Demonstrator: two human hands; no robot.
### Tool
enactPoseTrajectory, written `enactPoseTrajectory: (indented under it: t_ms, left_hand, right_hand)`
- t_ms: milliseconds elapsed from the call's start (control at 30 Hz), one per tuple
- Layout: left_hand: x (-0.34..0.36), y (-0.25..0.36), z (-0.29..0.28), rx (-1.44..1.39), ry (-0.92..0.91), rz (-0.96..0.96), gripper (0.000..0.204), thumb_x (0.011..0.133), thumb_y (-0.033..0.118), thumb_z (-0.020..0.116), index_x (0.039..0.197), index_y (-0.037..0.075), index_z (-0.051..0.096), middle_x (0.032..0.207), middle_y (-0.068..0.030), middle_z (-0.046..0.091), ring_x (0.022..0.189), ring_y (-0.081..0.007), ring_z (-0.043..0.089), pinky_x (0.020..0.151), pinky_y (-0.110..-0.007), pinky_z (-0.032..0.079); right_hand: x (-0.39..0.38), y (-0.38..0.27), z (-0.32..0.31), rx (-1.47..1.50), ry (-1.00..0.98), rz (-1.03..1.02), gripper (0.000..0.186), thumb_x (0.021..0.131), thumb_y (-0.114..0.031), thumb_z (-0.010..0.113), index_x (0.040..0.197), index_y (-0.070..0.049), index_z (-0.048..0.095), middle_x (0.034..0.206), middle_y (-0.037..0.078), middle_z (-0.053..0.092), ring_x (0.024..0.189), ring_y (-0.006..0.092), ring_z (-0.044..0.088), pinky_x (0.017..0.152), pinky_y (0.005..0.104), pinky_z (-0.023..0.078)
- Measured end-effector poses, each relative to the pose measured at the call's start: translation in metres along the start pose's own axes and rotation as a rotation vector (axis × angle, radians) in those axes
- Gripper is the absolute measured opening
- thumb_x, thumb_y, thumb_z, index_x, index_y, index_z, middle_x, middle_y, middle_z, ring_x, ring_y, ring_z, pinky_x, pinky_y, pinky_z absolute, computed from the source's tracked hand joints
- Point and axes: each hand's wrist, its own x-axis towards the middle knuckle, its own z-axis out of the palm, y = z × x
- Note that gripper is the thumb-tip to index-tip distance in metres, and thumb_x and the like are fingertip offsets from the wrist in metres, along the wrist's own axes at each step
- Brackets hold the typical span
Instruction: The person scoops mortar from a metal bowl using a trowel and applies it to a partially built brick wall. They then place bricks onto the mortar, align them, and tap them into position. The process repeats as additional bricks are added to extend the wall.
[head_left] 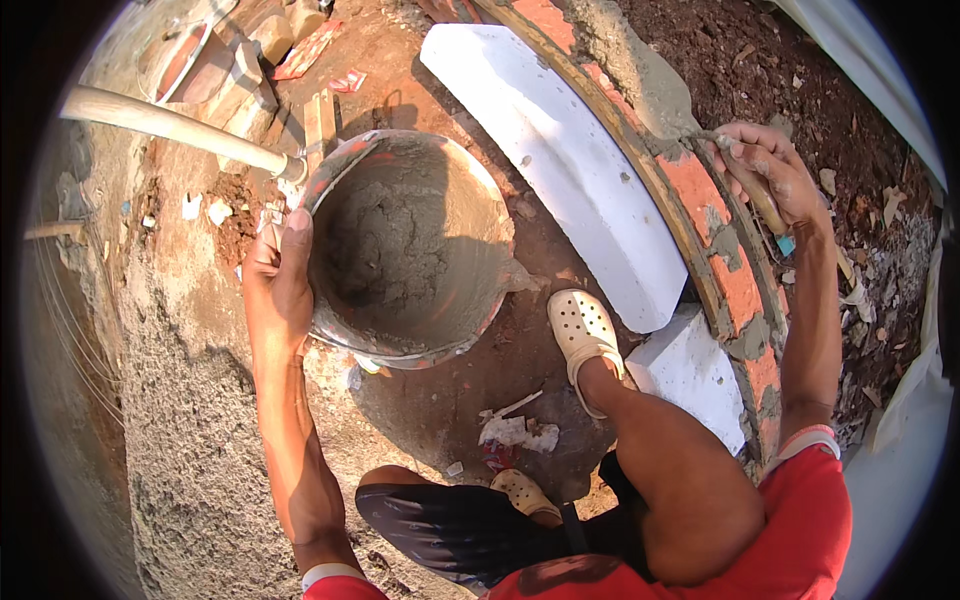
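Note:
My left hand (283, 265) is closed on the left rim of a round bucket (490, 215), its thumb on top of the edge. Grey wet mortar (385, 240) fills the bottom of the bucket and smears its walls. On the right, my right hand (775, 170) is closed around the wooden handle of a mortar-caked trowel (762, 203), over the top of a low brick wall (695, 195). The trowel's blade is hard to make out against the mortar. Fresh mortar (650, 85) lies along the far part of the wall, and more fills the joints between its orange bricks.
A long white block (560, 165) leans along a wooden strip (640, 150) beside the wall; another white block (690, 370) lies nearer. A long wooden tool handle (175, 130) reaches to the bucket's left. Dark loose soil (740, 70) lies beyond the wall. My feet are between bucket and wall.

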Motion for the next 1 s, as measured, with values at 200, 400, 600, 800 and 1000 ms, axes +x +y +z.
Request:
enactPoseTrajectory:
  t_ms: [200,400,600,800,1000]
  left_hand:
    - [-0.002,-0.015,0.010,0.218,-0.017,-0.031,0.036,0.107,0.039,0.060,0.088,0.009,0.059,0.075,0.0061,0.056,0.067,-0.0019,0.042,0.058,-0.021,0.034]
    - [-0.003,-0.011,0.006,0.293,0.007,-0.131,0.037,0.107,0.042,0.058,0.099,0.006,0.061,0.082,0.0029,0.060,0.072,-0.0040,0.046,0.064,-0.023,0.039]
    - [0.009,0.013,0.029,0.329,-0.024,-0.127,0.037,0.108,0.027,0.059,0.080,0.010,0.041,0.075,0.0082,0.035,0.071,-0.0048,0.029,0.061,-0.025,0.027]
    - [0.031,0.030,0.035,0.348,-0.116,-0.265,0.039,0.108,0.030,0.060,0.081,0.011,0.039,0.075,0.0073,0.036,0.072,-0.0048,0.030,0.062,-0.024,0.027]
    - [0.033,0.024,0.025,0.414,-0.125,-0.201,0.044,0.106,0.047,0.059,0.081,0.014,0.043,0.073,0.0068,0.045,0.067,-0.0022,0.038,0.059,-0.023,0.035]
  right_hand:
    - [0.082,0.040,-0.043,-0.807,0.467,-0.067,0.032,0.095,-0.026,0.058,0.111,0.000,0.068,0.094,0.012,0.068,0.081,0.0264,0.067,0.073,0.0401,0.055]
    - [0.154,0.097,-0.027,-1.210,0.532,-0.076,0.035,0.091,-0.022,0.059,0.117,0.000,0.066,0.121,0.019,0.066,0.111,0.0410,0.064,0.092,0.0533,0.053]
    - [0.180,0.084,-0.076,-1.251,0.364,-0.095,0.034,0.094,-0.019,0.061,0.123,-0.002,0.061,0.116,0.017,0.064,0.104,0.0403,0.066,0.087,0.0513,0.054]
    - [0.227,0.111,-0.074,-1.301,0.299,-0.283,0.033,0.095,-0.019,0.066,0.123,-0.002,0.062,0.123,0.016,0.064,0.114,0.0385,0.063,0.095,0.0483,0.053]
    - [0.203,0.116,-0.084,-1.248,0.218,-0.309,0.032,0.092,-0.018,0.068,0.120,-0.004,0.062,0.122,0.013,0.063,0.117,0.0357,0.060,0.100,0.0469,0.050]
